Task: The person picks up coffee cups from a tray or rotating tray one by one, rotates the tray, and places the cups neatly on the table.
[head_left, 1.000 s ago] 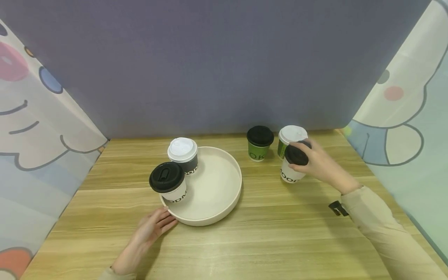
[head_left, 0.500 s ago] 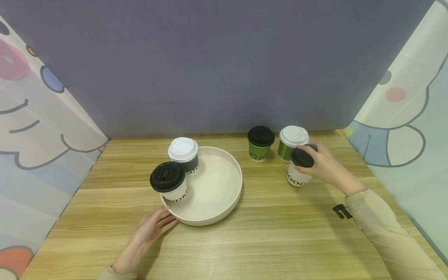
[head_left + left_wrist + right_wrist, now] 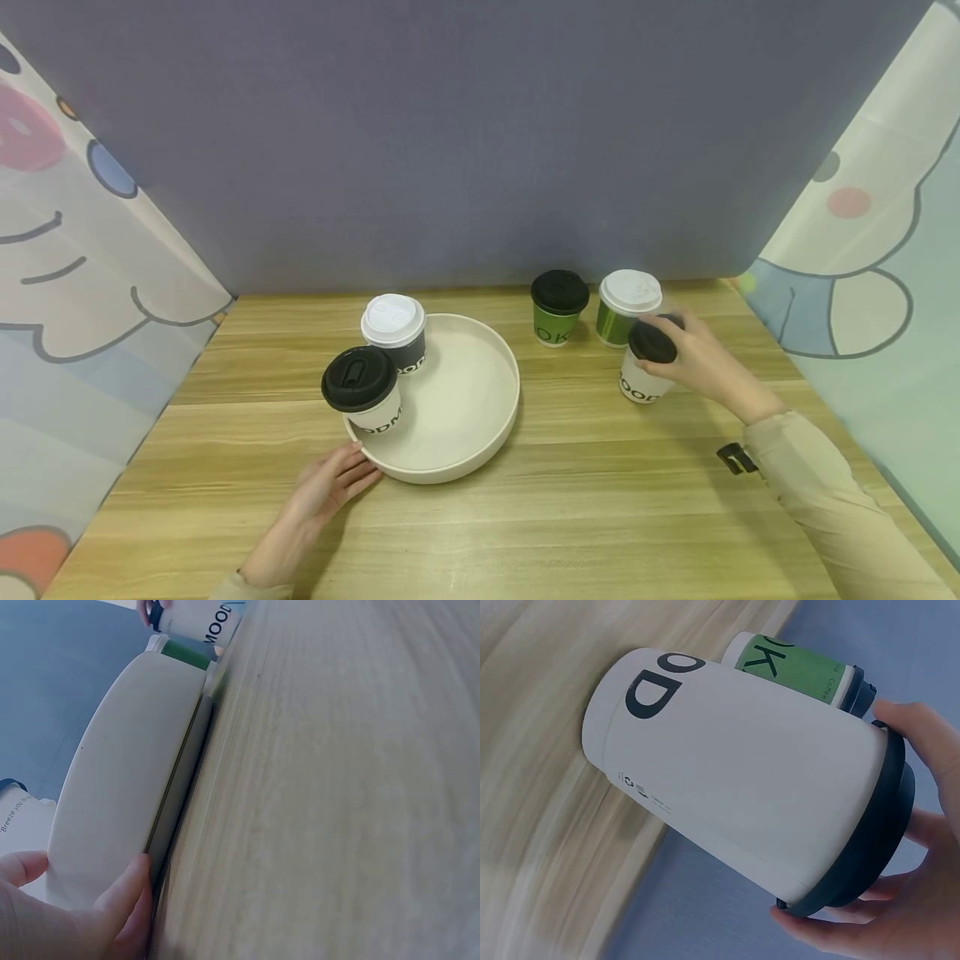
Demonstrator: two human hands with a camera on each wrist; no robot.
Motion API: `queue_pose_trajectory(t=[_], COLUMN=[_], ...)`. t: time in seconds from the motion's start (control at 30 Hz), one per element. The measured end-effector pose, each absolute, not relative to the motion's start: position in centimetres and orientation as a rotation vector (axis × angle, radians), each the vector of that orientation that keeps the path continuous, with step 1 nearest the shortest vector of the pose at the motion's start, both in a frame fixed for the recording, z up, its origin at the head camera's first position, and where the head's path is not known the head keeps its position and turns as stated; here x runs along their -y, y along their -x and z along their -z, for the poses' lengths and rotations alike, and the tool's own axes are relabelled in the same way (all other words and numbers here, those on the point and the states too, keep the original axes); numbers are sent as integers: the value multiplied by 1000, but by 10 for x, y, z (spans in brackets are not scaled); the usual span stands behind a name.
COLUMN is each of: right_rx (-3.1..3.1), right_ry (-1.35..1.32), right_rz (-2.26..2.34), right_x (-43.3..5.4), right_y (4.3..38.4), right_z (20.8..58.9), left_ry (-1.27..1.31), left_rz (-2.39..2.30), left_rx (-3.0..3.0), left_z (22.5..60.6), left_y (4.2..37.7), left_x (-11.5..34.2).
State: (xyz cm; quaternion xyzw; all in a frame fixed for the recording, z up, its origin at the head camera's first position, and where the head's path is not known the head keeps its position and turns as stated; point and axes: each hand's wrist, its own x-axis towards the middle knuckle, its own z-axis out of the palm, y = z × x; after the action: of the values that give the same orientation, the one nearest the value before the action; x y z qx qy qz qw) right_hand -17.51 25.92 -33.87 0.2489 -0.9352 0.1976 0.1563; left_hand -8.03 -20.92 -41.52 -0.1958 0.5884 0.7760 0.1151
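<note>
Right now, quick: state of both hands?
Left hand: open, touching the round cream tray.
Right hand: closed, holding the white paper cup by its black lid.

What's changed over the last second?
The right-hand grip moved its black-lidded white paper cup rightward and slightly nearer, without letting go. The left-hand grip, round cream tray, black-lidded green paper cup and white-lidded green paper cup stayed put.

Rightmost cup (image 3: 642,383) now farther right
</note>
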Motion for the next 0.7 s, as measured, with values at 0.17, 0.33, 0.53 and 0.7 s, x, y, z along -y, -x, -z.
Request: queue_pose_trajectory(t=[0.17,0.33,0.53,0.7], right_rx=[2694,2699,2695,2689], right_ry=[-699,-691,-699,-697], right_rz=[-566,-570,-552,-517], right_x=[-261,-261,-260,-261], right_y=[175,174,174,173], right_z=[341,342,344,342], left_ry=[562,566,573,564], left_rz=[-2279,-2283,-2286,-2290], left_rx=[-1720,-1716,-1715,-1711], left_z=[416,416,415,415], left_y=[80,80,80,80], left_x=[210,210,210,210])
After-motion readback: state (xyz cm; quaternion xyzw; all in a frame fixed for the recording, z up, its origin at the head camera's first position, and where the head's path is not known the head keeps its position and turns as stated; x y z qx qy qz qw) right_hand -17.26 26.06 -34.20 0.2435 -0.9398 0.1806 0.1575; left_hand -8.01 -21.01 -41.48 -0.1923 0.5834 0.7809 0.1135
